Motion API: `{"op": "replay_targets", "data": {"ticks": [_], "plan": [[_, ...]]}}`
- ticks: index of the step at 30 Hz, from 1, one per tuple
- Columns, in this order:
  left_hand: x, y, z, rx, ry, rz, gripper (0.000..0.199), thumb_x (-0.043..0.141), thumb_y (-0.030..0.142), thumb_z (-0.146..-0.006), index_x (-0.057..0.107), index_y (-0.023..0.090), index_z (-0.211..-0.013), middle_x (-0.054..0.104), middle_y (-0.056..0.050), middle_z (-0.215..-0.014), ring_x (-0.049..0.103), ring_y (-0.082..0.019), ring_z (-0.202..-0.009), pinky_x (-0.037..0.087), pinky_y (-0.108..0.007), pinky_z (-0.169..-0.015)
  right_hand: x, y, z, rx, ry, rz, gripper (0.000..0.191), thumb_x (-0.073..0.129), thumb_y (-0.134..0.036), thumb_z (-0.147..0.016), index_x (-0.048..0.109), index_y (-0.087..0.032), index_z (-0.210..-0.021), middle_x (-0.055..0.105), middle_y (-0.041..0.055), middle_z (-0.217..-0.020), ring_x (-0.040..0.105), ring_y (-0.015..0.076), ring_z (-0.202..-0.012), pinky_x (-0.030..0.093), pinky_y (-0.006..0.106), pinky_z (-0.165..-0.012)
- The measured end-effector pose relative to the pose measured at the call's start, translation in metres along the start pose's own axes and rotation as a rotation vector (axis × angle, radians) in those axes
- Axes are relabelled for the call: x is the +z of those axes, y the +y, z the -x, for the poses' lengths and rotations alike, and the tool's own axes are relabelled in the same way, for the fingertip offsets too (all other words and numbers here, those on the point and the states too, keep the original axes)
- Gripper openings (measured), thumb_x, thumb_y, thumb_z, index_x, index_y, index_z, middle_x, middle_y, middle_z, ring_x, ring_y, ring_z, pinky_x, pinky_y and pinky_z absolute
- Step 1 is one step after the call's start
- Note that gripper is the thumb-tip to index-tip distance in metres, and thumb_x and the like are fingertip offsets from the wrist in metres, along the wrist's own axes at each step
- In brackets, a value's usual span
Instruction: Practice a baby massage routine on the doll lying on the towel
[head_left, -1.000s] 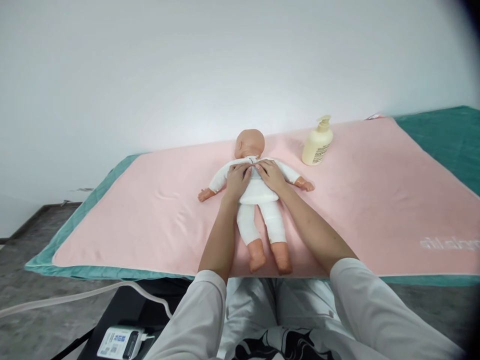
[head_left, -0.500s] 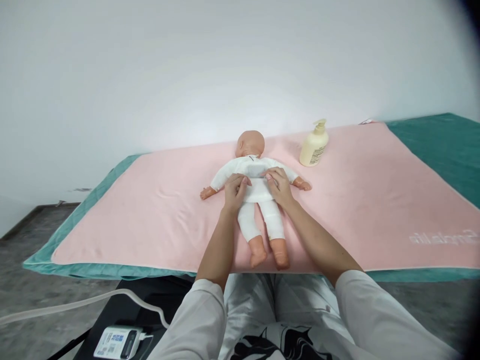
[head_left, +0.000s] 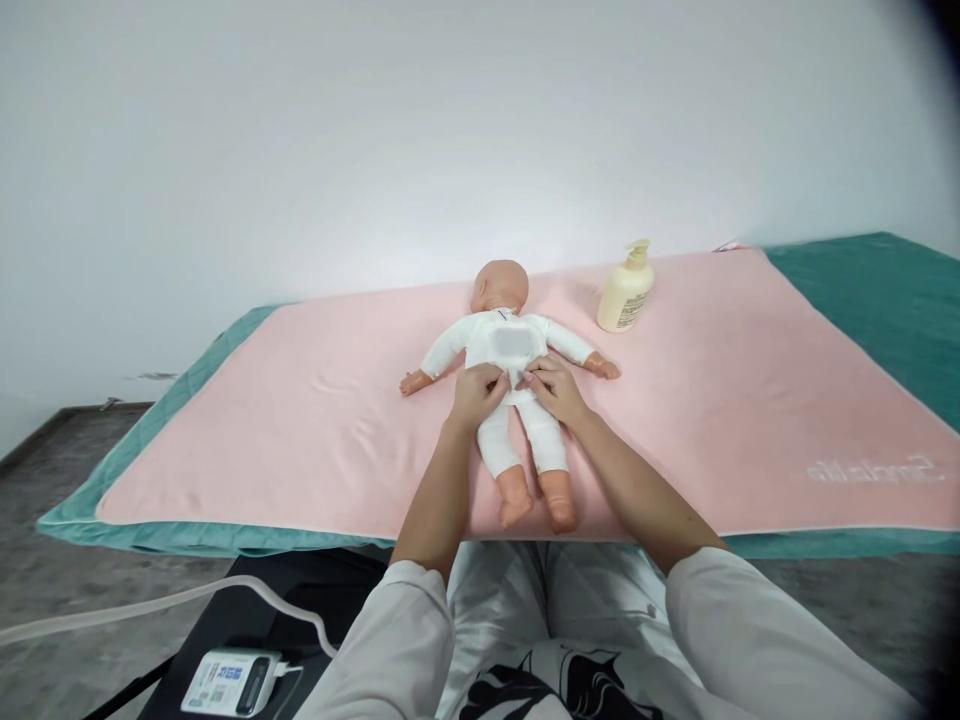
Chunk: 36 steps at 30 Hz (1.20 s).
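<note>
A baby doll [head_left: 514,342] with a white cloth body lies face down, its head toward the wall and its feet toward me. On its lower back, at the left, rests my left hand [head_left: 480,393], thumb and fingers drawn together. My right hand [head_left: 555,388] is at the lower back on the right, its fingers also bent into a pinch. The two hands nearly meet at the middle. Whether cloth is caught between the fingertips is too small to make out. A grey patch shows on the doll's upper back, above both hands.
A cream pump bottle [head_left: 626,290] stands on the pink mat [head_left: 735,400], to the right behind the doll. Green cloth [head_left: 862,275] lies under the mat. A white device [head_left: 229,682] with a cable sits on a black surface at the lower left. A wall rises behind.
Both hands have moved down the doll's back toward me and closer together, uncovering the grey patch. The doll's pose looks the same.
</note>
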<state>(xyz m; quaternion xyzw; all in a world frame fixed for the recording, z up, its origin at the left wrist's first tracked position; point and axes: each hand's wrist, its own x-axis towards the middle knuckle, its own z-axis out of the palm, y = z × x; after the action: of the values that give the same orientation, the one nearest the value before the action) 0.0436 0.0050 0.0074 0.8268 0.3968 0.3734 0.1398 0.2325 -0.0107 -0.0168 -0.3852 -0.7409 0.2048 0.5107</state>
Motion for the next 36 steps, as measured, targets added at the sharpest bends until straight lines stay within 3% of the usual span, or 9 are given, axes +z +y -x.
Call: {"op": "replay_targets", "data": {"ticks": [7, 11, 16, 21, 30, 36], "plan": [[-0.0005, 0.0026, -0.0006, 0.058, 0.024, -0.053, 0.043, 0.039, 0.037, -0.099, 0.059, 0.022, -0.065, 0.063, -0.005, -0.065, 0.059, -0.019, -0.067, 0.048, -0.036, -0.068, -0.0006, -0.001, 0.0007, 0.012, 0.01, -0.014, 0.05, 0.04, -0.053, -0.099, 0.074, -0.025, -0.076, 0.065, 0.006, -0.083, 0.061, 0.0216, -0.088, 0.05, 0.042, -0.087], [-0.0017, 0.0054, -0.0013, 0.13, 0.069, -0.085, 0.039, 0.037, 0.036, -0.1, 0.063, 0.022, -0.073, 0.069, -0.007, -0.079, 0.06, -0.022, -0.085, 0.049, -0.041, -0.084, -0.0031, -0.002, 0.0006, -0.008, 0.083, 0.002, 0.045, 0.041, -0.051, -0.1, 0.074, -0.024, -0.086, 0.067, 0.0072, -0.094, 0.061, 0.0226, -0.097, 0.047, 0.045, -0.096], [-0.0003, 0.0043, -0.0025, 0.076, 0.158, -0.092, 0.037, 0.037, 0.034, -0.101, 0.068, 0.022, -0.084, 0.07, -0.008, -0.096, 0.06, -0.022, -0.098, 0.042, -0.045, -0.101, -0.003, 0.0003, -0.001, -0.013, 0.074, 0.044, 0.041, 0.04, -0.048, -0.101, 0.074, -0.025, -0.095, 0.069, 0.0069, -0.101, 0.062, 0.0231, -0.104, 0.041, 0.047, -0.105], [0.0012, 0.0019, -0.0052, -0.009, 0.116, -0.053, 0.039, 0.035, 0.035, -0.102, 0.067, 0.022, -0.085, 0.071, -0.006, -0.093, 0.06, -0.022, -0.097, 0.043, -0.043, -0.1, -0.0005, 0.0063, -0.0024, 0.03, 0.118, 0.041, 0.044, 0.038, -0.047, -0.101, 0.074, -0.025, -0.089, 0.07, 0.0052, -0.098, 0.063, 0.0224, -0.102, 0.038, 0.047, -0.11], [0.0014, 0.0014, -0.0083, -0.05, 0.068, -0.023, 0.039, 0.036, 0.035, -0.102, 0.066, 0.021, -0.082, 0.071, -0.005, -0.087, 0.061, -0.021, -0.089, 0.047, -0.04, -0.09, 0.0004, 0.0079, -0.0074, 0.123, 0.091, 0.02, 0.052, 0.037, -0.055, -0.1, 0.072, -0.024, -0.079, 0.071, 0.0046, -0.09, 0.064, 0.0225, -0.096, 0.042, 0.046, -0.105], [0.0022, -0.0003, -0.0059, -0.014, 0.127, -0.025, 0.038, 0.036, 0.035, -0.102, 0.069, 0.021, -0.09, 0.071, -0.006, -0.098, 0.06, -0.021, -0.101, 0.044, -0.042, -0.099, -0.0014, 0.0064, -0.0047, 0.046, 0.087, 0.046, 0.046, 0.035, -0.05, -0.101, 0.073, -0.024, -0.098, 0.07, 0.0067, -0.103, 0.062, 0.0229, -0.106, 0.042, 0.045, -0.104]]}}
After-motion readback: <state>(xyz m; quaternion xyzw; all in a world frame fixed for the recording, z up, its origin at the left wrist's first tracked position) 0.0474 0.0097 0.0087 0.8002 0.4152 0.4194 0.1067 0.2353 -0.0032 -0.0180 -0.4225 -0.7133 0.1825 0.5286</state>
